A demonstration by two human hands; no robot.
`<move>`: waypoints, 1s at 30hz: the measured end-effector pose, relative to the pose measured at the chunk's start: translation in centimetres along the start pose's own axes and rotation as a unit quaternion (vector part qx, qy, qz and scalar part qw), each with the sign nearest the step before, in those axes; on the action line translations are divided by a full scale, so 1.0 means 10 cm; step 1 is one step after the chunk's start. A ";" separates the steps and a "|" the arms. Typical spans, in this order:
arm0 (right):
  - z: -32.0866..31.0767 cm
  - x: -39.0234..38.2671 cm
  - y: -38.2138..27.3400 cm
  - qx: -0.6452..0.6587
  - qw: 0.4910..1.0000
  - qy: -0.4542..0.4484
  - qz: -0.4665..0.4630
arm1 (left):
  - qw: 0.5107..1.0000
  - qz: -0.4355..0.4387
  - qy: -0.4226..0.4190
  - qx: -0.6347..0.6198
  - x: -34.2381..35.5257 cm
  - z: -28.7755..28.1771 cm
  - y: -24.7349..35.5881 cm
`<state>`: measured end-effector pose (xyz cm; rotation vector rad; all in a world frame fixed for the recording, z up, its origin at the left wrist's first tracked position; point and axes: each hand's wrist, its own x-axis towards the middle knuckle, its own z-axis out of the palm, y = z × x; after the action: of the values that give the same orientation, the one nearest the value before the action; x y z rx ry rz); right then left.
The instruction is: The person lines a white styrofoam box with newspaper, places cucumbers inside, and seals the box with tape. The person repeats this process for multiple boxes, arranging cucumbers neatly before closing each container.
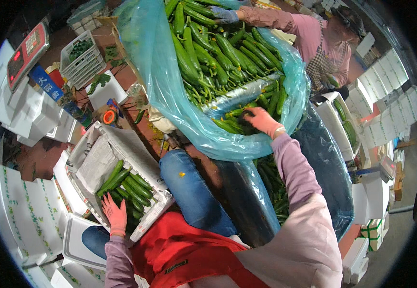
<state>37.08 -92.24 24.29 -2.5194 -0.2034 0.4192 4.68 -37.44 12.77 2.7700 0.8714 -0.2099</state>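
My left hand point(115, 215), in a pink glove, lies with spread fingers at the near-left side of a white foam box point(154, 204). Its fingertips are beside green cucumbers point(136, 188) laid in the box, and paper point(98, 161) lines the far part. My right hand point(262, 121), also gloved, reaches down into a large bin lined with a blue plastic bag point(170, 110). Its dark-looking fingers bend over cucumbers point(230, 126) there; their tips are hidden, so a grip cannot be made out. A heap of cucumbers point(208, 57) fills the bin's far part, beyond a plastic-covered divider point(242, 93).
Across the bin, a co-worker's gloved hand point(224, 15) rests at the heap. A tape roll point(108, 116) sits beyond my box, near a white crate point(81, 60) and a red scale point(27, 54). Foam boxes point(14, 211) stack at left; another holds cucumbers point(345, 120) at right.
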 end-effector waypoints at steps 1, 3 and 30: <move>-0.08 0.06 0.00 0.037 0.990 0.129 -0.034 | 0.999 0.009 0.019 -0.039 -0.01 -0.13 0.06; -0.33 0.18 -0.07 0.072 0.947 0.304 -0.079 | 0.977 0.079 0.089 -0.175 -0.04 -0.42 0.27; -0.02 -1.22 -2.36 0.268 0.876 0.269 -0.298 | 0.658 0.269 -0.138 -0.690 -1.19 -1.45 2.83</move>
<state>24.44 -75.73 40.76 -1.8038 -0.5371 -0.4238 12.32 -62.70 34.12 1.3197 -0.0532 0.1251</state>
